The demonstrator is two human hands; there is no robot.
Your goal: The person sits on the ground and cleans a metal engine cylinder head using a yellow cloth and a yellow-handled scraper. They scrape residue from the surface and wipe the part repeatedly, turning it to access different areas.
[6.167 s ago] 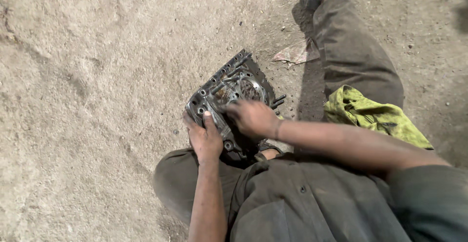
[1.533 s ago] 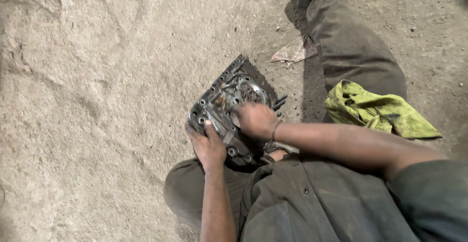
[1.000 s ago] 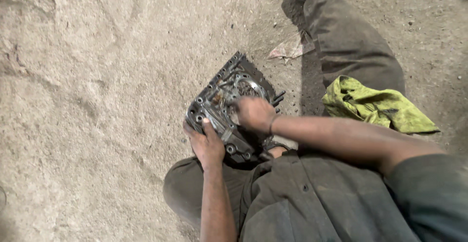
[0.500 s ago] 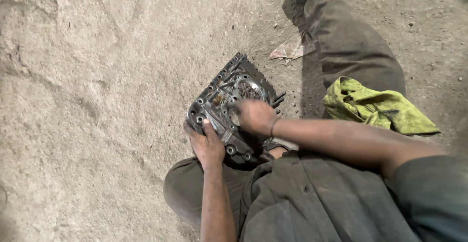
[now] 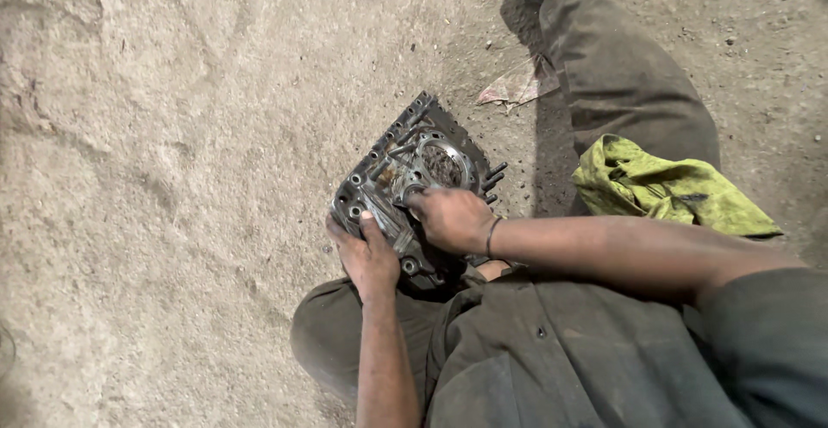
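1. While the person sits on the dirt floor [image 5: 172, 178], a dark metal engine plate [image 5: 412, 160] lies flat on the ground just in front of the bent left knee, its ring of bolt holes and one round bore facing up.
2. The left hand [image 5: 366, 251] presses on the plate's near left edge, fingers spread flat and thumb laid over the rim; it pins the part and closes around nothing.
3. The right hand [image 5: 450, 219] rests on the plate's middle, just beside the bore, with fingers curled tight. Whether this grip encloses a small tool or part, I cannot tell, since the knuckles hide it.
4. A green rag [image 5: 668, 188] lies draped over the right thigh, apart from both hands, and a scrap of paper [image 5: 517, 87] lies on the floor beyond the plate.
5. To work well here, I judge the left palm should bear straight down so the plate cannot slide on loose grit, and the right should work in short, controlled strokes, clear of the studs at the far edge.
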